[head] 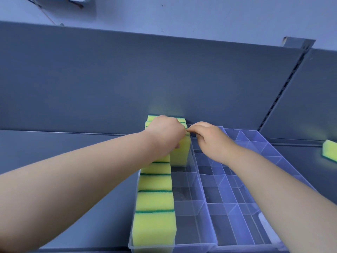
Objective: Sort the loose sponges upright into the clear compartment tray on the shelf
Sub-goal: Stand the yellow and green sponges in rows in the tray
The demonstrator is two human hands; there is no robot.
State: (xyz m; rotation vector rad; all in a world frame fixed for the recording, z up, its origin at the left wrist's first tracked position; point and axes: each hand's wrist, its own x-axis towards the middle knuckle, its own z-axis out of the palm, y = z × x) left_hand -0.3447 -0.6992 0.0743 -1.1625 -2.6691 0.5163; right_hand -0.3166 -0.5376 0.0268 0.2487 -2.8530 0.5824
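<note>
Two bare forearms enter from the lower edge: the left forearm point(73, 172) crosses from the lower left and the right forearm point(284, 181) from the lower right. Both reach toward the far end of the shelf point(63, 143).

The clear compartment tray point(191, 245) stands on the shelf with its long side running away from the camera and its far end near the grey back panel point(164, 79). Its leftmost column is filled by a row of sponges point(155, 199). These are yellow with thin green scouring layers and stand on edge, face to face, from the front wall toward the far end. The far part of this row is covered by the left hand point(164, 136).

The held sponge point(180, 152) stands upright in the farthest compartment of the second column, touching the row on its left. The left hand lies over its top with fingers curled down and the thumb against the near face, gripping it. The right hand point(209, 139) is closed in a pinch, thumb and forefinger meeting at the top right corner of the same sponge. Whether the two hands touch there cannot be told.

A second clear tray point(255, 212), also divided, stands just beside the first on its right. A loose sponge point(329, 149) lies on the shelf at the right edge of the view, apart from both trays. A slotted upright point(284, 88) runs up the back panel on the right
</note>
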